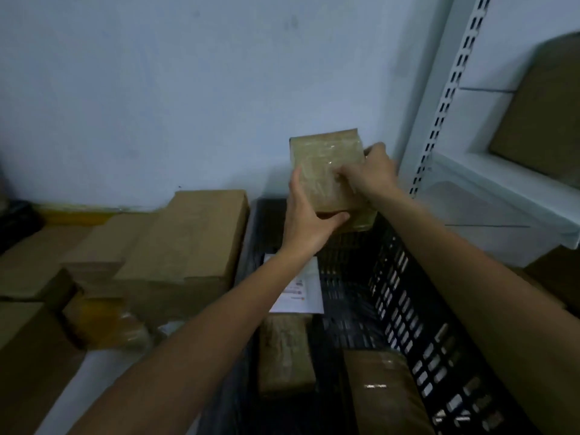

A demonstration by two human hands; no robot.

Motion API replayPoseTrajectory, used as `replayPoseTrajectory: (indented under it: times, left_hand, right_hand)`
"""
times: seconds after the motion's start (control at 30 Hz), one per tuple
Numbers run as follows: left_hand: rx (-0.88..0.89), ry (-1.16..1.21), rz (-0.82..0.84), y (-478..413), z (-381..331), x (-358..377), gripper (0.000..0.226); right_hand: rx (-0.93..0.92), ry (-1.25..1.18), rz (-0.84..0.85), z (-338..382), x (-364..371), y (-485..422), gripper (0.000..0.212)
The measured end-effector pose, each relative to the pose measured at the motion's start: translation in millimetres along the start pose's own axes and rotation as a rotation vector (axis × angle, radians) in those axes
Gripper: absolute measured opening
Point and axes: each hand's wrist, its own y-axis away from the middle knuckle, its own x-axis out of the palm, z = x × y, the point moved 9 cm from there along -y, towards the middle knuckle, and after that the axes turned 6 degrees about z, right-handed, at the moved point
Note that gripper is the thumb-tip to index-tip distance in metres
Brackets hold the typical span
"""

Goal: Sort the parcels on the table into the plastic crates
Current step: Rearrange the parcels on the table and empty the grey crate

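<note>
1. Parcels [194, 240] made of brown card lie in a pile on the left. They sit on the desk [91, 381], just beside the crate. They look like stiff boxes, and some are big, so I think two hands are best for those.
2. Next is the left hand [306, 221]. Its fingers and thumb curl round the bottom left corner of the held parcel [326, 171].
3. That held parcel is up in the air over the far end of the crate, near the wall.
   - It is a small flat box wrapped all over in shiny clear tape.
   - I think it is stiff and quite light.
   - The tape may make it slippery, so it is best to hold two edges that face each other.
   - It stands on a short end, so its long side runs up and down and leans a little.
   - Its wide face looks back at the person.
4. The right hand [373, 174] grips the right edge of the held parcel. Its fingers bend over the front.
5. The black plastic crate [408, 309] sits below. Three parcels already lie flat inside it:
   - one with a white label [301, 287]
   - a plain brown one [285, 356]
   - a taped one [383, 390]
6. A white shelf [502, 189] on the right carries a brown box [539, 114].
</note>
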Motion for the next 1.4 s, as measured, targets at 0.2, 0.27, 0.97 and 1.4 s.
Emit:
replayPoseTrajectory:
  times: [0.2,0.27,0.97,1.4]
  left_hand:
    - [0.194,-0.253,-0.19,7,-46,-139,0.075]
    - [0.192,-0.279,-0.2,12,-40,-195,0.074]
    - [-0.211,-0.467,-0.119,75,151,-522,0.068]
    - [-0.385,-0.684,-0.144,77,192,-526,0.047]
  right_hand:
    - [-0.28,-0.137,0.045,128,45,37,0.073]
    - [-0.332,-0.172,0.108,162,79,47,0.075]
    - [-0.261,-0.045,0.563,286,454,112,0.071]
    - [-0.278,0.172,0.545,259,492,95,0.051]
